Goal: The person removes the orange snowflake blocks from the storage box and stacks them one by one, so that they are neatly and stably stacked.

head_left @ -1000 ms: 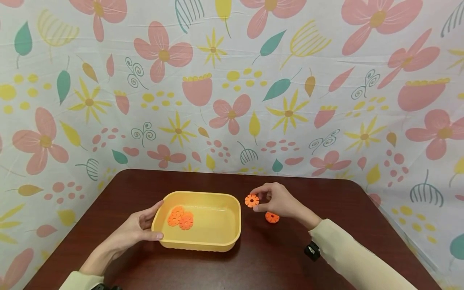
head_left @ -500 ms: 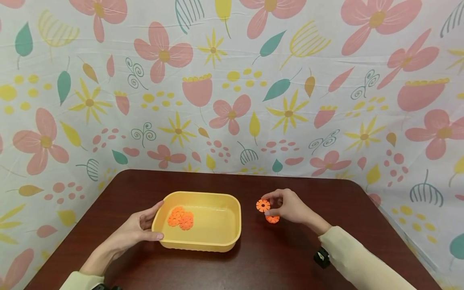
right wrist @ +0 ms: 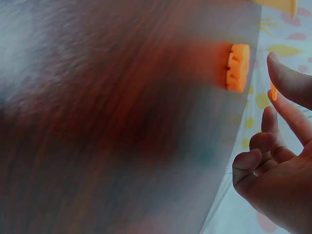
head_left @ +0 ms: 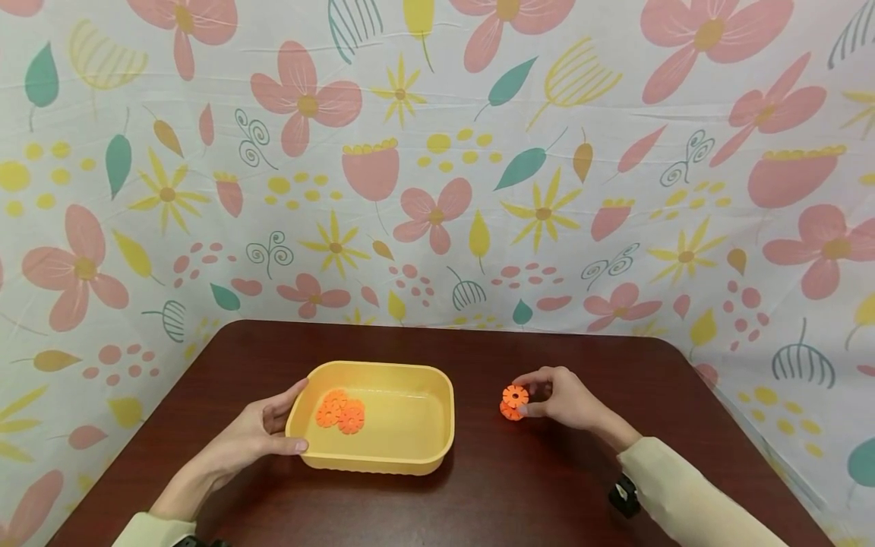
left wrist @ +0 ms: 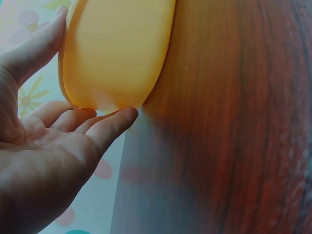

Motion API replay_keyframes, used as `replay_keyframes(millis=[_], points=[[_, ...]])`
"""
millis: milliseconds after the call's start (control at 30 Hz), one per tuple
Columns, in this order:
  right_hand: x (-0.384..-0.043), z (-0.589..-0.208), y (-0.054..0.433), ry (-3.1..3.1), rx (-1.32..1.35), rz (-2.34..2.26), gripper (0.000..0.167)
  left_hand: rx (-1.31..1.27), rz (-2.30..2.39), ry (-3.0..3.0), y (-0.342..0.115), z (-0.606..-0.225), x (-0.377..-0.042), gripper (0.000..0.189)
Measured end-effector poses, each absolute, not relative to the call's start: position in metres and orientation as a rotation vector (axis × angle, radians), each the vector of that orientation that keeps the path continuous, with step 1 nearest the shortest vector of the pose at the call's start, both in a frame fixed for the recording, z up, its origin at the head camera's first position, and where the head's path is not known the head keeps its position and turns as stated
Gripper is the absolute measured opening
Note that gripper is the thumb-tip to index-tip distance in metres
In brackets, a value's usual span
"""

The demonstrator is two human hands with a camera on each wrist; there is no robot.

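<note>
My left hand (head_left: 256,433) grips the left end of a yellow plastic basin (head_left: 410,452), thumb at its near left corner and fingers at its far one. In the left wrist view the fingers (left wrist: 109,129) lie against the basin's end wall (left wrist: 114,87). Several orange notched snowflake discs (head_left: 340,412) lie inside, toward the left. Between thumb and forefinger, my right hand (head_left: 567,401) pinches one orange snowflake disc (head_left: 515,396). That disc (right wrist: 274,91) shows edge-on in the right wrist view, apart from a short stack of like discs (right wrist: 238,68) on the table.
The dark brown table (head_left: 444,509) carries the basin near its middle, with the disc stack (head_left: 508,414) to the right of it. A flower-printed cloth (head_left: 437,152) hangs behind the table and along its sides.
My right hand has moved right and slightly toward me with the pinched disc, from beside the basin to over the disc stack. The left hand and the basin have stayed put.
</note>
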State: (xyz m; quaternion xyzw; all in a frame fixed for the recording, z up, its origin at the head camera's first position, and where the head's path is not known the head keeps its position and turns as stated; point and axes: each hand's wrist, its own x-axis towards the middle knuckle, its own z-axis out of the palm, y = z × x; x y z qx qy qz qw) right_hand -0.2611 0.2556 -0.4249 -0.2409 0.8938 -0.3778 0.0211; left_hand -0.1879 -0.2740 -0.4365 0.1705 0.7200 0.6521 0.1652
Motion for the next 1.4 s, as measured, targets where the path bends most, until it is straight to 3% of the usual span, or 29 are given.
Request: replay_keyframes(millis=[1400], points=[[-0.261, -0.444, 0.258, 2.780, -0.715, -1.110, 0.045, 0.483, 1.854, 2.044, -0.274, -0.435, -0.188, 0.097]])
